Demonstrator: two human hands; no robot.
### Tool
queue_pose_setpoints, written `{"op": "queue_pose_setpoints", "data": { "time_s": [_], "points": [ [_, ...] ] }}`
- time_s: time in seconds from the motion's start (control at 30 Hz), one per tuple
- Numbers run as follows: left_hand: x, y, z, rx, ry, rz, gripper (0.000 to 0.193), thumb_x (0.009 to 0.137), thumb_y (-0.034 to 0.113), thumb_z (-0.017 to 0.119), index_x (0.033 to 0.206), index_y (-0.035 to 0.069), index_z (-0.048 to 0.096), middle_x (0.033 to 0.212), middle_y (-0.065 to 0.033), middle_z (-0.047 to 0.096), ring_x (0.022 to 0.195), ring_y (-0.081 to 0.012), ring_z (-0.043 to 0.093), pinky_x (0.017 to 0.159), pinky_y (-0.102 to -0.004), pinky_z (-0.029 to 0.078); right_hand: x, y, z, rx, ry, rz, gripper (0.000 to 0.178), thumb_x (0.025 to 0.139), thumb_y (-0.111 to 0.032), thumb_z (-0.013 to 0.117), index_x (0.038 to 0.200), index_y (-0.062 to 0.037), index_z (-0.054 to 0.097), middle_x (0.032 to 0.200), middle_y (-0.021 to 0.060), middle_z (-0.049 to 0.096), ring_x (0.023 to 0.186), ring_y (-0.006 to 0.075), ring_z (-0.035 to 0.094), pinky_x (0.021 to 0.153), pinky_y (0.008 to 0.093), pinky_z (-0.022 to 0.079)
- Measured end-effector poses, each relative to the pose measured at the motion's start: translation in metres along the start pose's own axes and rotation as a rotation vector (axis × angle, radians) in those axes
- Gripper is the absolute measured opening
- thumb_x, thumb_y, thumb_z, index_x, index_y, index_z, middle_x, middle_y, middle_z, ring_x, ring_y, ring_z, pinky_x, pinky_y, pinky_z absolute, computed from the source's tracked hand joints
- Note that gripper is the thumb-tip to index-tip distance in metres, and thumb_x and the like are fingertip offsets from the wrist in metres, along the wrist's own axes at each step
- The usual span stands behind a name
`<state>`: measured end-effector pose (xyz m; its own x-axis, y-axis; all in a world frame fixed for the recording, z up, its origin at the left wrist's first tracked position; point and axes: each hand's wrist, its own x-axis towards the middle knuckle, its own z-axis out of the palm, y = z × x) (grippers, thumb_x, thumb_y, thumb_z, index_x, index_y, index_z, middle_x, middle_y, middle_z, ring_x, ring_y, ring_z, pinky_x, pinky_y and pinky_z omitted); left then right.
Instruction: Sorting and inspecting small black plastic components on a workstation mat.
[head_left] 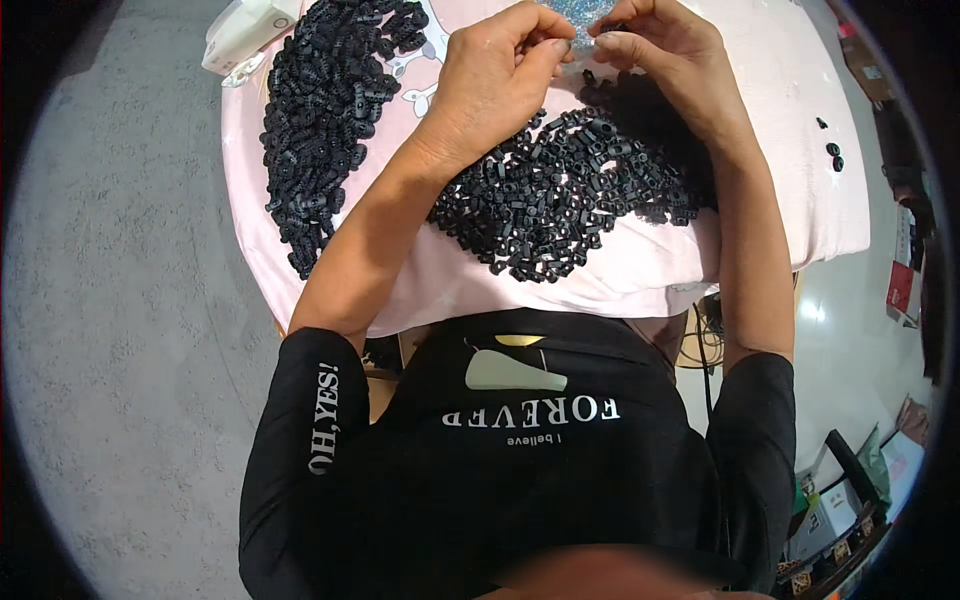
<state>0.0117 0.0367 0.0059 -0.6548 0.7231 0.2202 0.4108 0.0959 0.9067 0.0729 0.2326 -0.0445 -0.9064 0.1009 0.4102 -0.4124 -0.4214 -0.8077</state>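
Observation:
My left hand (497, 85) and my right hand (680, 70) are close together at the far edge of the view, each with thumb and fingers pinched. Whatever sits between the fingertips is too small to make out. Beneath and between the hands lies a heap of small black plastic parts (545, 190), many with a hole through them. Just beyond the fingertips shows a glittery, silvery-blue surface (583, 12), mostly cut off by the frame. To the left of my left forearm spreads a long pile of larger, ridged black pieces (315, 130).
A pink patterned cloth (630, 270) covers the table. At the far left corner stands a white tissue box (245, 35). A few loose black parts (834, 157) lie at the right. Boxes and bags (835, 510) line the floor on the right; a dark cable (704, 350) hangs below the table edge.

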Motion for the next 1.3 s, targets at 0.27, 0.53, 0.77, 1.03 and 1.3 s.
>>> {"op": "queue_pose_setpoints", "data": {
  "time_s": [0.27, 0.53, 0.77, 1.03, 1.3],
  "points": [
    [-0.003, -0.004, -0.005, -0.005, 0.041, -0.019, 0.01, 0.099, 0.002, 0.059, 0.105, -0.003, 0.065, 0.084, -0.0025, 0.066, 0.076, -0.0079, 0.061, 0.069, -0.0232, 0.052, -0.014, -0.026, 0.022, -0.603, 0.232, 0.269, 0.015, 0.096, -0.003, 0.071, 0.11, 0.003, 0.07, 0.084, 0.002, 0.069, 0.071, 0.0095, 0.064, 0.066, 0.0247, 0.055],
    [-0.004, -0.008, -0.007, -0.1, 0.068, -0.012, 0.006, 0.099, 0.001, 0.059, 0.103, -0.001, 0.064, 0.084, -0.0011, 0.064, 0.076, -0.0064, 0.06, 0.068, -0.0216, 0.05, -0.011, -0.026, 0.031, -0.626, 0.145, 0.316, 0.019, 0.1, -0.001, 0.062, 0.118, 0.0029, 0.067, 0.089, 0.0011, 0.067, 0.077, 0.0088, 0.061, 0.071, 0.0243, 0.052],
    [-0.005, -0.006, -0.007, 0.002, 0.068, 0.023, 0.005, 0.098, 0.001, 0.061, 0.101, -0.002, 0.063, 0.08, -0.0019, 0.065, 0.073, -0.0075, 0.061, 0.065, -0.0231, 0.05, -0.011, -0.028, 0.029, -0.628, 0.09, 0.342, 0.008, 0.099, 0.0, 0.061, 0.107, 0.0019, 0.065, 0.088, 0.0008, 0.066, 0.078, 0.009, 0.061, 0.073, 0.0245, 0.052],
    [-0.004, -0.004, -0.005, 0.05, 0.051, 0.031, 0.005, 0.097, 0.0, 0.061, 0.1, -0.003, 0.064, 0.079, -0.0045, 0.067, 0.073, -0.0088, 0.063, 0.066, -0.0244, 0.052, -0.014, -0.029, 0.03, -0.571, 0.119, 0.392, 0.013, 0.1, -0.002, 0.062, 0.11, 0.0033, 0.067, 0.09, 0.0018, 0.068, 0.079, 0.0092, 0.062, 0.074, 0.0249, 0.053],
    [-0.005, -0.002, -0.003, -0.005, 0.007, 0.01, 0.005, 0.097, 0.0, 0.063, 0.101, -0.002, 0.064, 0.08, -0.0037, 0.067, 0.072, -0.0083, 0.064, 0.065, -0.0234, 0.053, -0.013, -0.032, 0.028, -0.552, 0.075, 0.383, 0.013, 0.101, -0.003, 0.061, 0.111, 0.0036, 0.067, 0.091, 0.0033, 0.071, 0.082, 0.0102, 0.065, 0.076, 0.0252, 0.054]
  ]
}}
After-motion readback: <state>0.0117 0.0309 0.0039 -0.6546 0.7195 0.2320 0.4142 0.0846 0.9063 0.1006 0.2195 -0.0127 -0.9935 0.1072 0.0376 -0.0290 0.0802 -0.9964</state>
